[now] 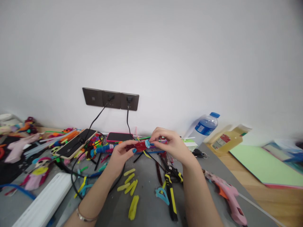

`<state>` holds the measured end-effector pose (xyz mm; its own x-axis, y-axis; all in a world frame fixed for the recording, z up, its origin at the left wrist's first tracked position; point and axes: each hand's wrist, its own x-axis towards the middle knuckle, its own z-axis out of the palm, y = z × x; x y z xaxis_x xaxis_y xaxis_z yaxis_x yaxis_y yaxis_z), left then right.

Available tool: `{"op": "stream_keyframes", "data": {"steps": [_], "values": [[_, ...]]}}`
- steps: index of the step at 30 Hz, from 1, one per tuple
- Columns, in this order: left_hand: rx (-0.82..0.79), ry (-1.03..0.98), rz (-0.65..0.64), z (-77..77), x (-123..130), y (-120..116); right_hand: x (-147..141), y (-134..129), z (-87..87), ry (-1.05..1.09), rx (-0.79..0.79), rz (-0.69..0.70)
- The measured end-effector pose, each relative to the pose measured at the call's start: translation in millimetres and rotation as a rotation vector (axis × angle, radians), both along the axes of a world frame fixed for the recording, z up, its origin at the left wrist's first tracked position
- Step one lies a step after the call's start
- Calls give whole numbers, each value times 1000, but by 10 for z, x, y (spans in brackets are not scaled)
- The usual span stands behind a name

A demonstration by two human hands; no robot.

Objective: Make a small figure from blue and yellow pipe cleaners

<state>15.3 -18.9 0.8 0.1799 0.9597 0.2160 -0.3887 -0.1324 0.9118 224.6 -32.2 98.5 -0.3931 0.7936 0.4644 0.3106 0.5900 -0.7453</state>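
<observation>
A red fuzzy pipe-cleaner piece (pixel 141 146) with a light blue band at its right end is raised over the desk, held between both hands. My left hand (pixel 121 154) is closed round the red part, thumb in front. At the blue end, the thumb and fingers of my right hand (pixel 168 142) are pinched together; my fingers hide part of the contact. Below the hands lie several short yellow pipe-cleaner strips (pixel 129 186). A bent light blue pipe-cleaner loop (pixel 162 196) rests near my right forearm, beside pliers (pixel 171 195) with black and yellow handles.
Phones (pixel 77 143) and dark cables (pixel 73 176) lie at the back left. Also left are a white power strip (pixel 46 200) and a small pipe-cleaner doll (pixel 38 175). A pink glue gun (pixel 228 197), a blue-capped bottle (pixel 206 126) and green paper (pixel 267 164) are on the right.
</observation>
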Motion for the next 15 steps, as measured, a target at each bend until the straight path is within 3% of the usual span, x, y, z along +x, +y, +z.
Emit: {"op": "stream_keyframes", "data": {"steps": [15], "values": [[-23, -19, -2, 41, -6, -14, 0, 20, -28, -10, 15, 3]]}}
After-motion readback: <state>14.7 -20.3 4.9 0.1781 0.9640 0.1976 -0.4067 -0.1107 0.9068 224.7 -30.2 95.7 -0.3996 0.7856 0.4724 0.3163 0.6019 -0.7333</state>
